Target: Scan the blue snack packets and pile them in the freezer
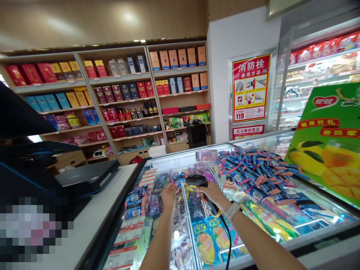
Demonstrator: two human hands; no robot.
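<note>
Between the fingertips of my left hand (169,195) is a small blue and pink packet (179,179), raised over the glass top of a chest freezer (187,221). My right hand (215,195), with a watch on the wrist, grips a black barcode scanner (197,180). Its head points left, close to the packet, and a black cord (228,234) hangs from its handle. To the right, a large heap of similar blue packets (253,172) covers the glass. A smaller pile of blue packets (134,204) lies on the left side.
At the left stand a white counter (112,202) and a black checkout machine (87,178). A green mango carton (329,138) stands on the freezer at the right. Shelves of boxed goods (123,93) line the back wall, beside a red and yellow poster (251,88).
</note>
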